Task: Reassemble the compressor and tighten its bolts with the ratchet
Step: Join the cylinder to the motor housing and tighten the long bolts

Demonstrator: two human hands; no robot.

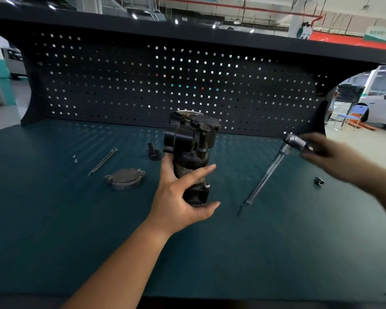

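At the centre of the frame, the left hand (178, 197) wraps thumb and fingers round the lower barrel of the black, cylindrical metal compressor (191, 152), holding it upright at the middle of the dark teal bench top (54, 219). Right of centre, the right hand (328, 157) (badly blurred) pinches the head end of the long chrome ratchet (265, 177), whose handle slants down-left. Left of centre lie a round grey metal cover (125, 178) and two long thin bolts (103, 162).
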